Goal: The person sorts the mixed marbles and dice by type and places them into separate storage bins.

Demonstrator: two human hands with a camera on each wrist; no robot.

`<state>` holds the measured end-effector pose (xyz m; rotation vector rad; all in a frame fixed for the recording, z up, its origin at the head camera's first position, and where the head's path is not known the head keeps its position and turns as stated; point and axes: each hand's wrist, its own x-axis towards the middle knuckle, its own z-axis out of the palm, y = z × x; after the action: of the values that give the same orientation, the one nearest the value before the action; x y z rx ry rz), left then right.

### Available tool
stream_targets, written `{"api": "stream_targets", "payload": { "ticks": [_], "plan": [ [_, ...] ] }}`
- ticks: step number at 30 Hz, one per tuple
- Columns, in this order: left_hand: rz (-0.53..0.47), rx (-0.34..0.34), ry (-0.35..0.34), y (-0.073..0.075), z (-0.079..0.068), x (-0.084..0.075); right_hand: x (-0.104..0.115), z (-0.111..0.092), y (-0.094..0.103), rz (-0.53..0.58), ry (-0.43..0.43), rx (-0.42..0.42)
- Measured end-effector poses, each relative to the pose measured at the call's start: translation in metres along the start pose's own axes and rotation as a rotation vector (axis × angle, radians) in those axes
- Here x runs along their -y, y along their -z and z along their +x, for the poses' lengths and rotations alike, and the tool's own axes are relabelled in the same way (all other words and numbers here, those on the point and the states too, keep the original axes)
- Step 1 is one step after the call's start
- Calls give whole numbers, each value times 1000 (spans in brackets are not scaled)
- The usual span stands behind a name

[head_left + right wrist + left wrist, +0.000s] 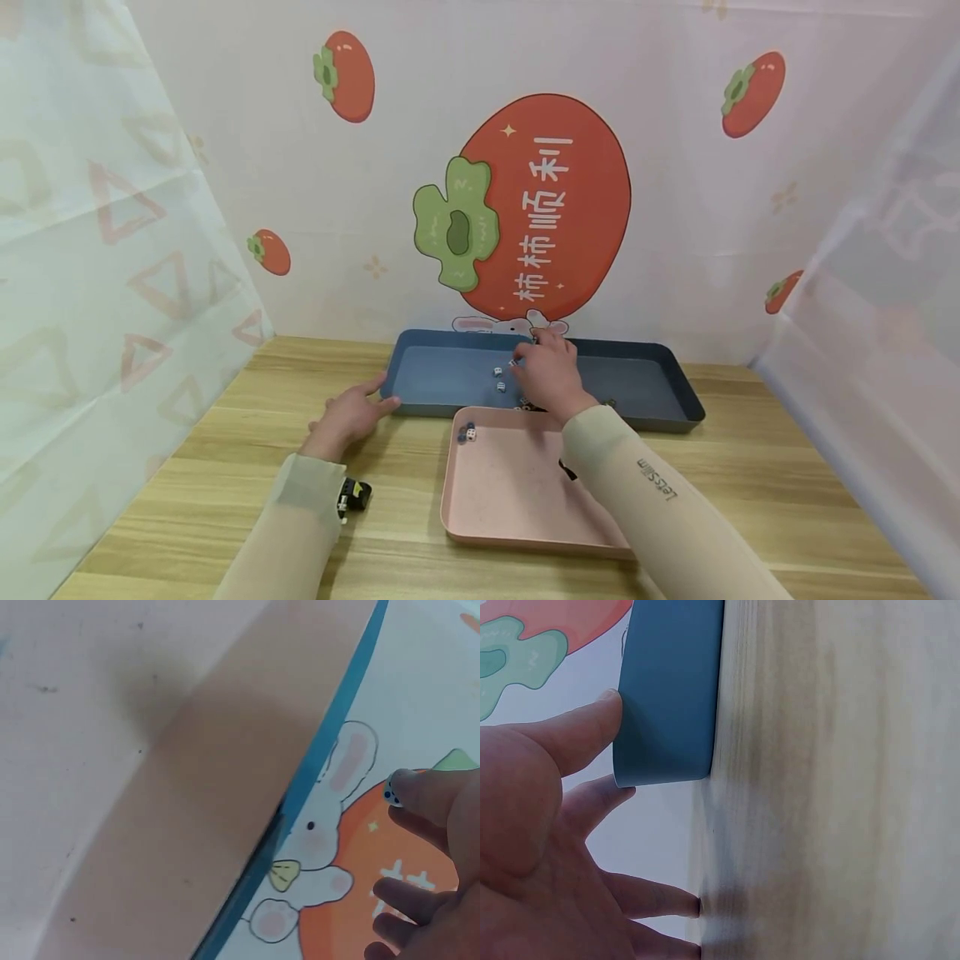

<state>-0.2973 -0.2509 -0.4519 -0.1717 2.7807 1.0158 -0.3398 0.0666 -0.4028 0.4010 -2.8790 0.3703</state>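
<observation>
My right hand (551, 375) is over the right part of the blue tray (427, 375). Between thumb and forefinger it pinches a white die (391, 791) with dark pips; the other fingers are loosely bent. Two more white dice, one (497, 372) behind the other (501, 387), lie on the blue tray's floor. At that tray's left end, my left hand (352, 417) touches the corner with thumb and forefinger, its other fingers spread toward the table. Small dark and gold pieces (527, 405) near the front wall are partly hidden by my right wrist.
Nearest me stands a pink tray (517, 492), with a white die (471, 434) and small blue pieces (462, 437) in its far left corner. My right forearm crosses it. A dark grey tray (637, 383) adjoins the blue one on the right. Behind hangs a printed cloth (675, 250).
</observation>
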Motion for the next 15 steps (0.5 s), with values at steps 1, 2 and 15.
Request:
{"api": "stream_targets", "payload": {
  "ticks": [1, 2, 15],
  "plan": [
    [-2, 1, 1, -1, 1, 0, -2, 1, -1, 6, -17, 8],
    [-5, 4, 1, -2, 2, 0, -3, 2, -2, 15, -32, 15],
    [-8, 2, 14, 0, 1, 1, -16, 6, -10, 100, -125, -17]
  ]
}}
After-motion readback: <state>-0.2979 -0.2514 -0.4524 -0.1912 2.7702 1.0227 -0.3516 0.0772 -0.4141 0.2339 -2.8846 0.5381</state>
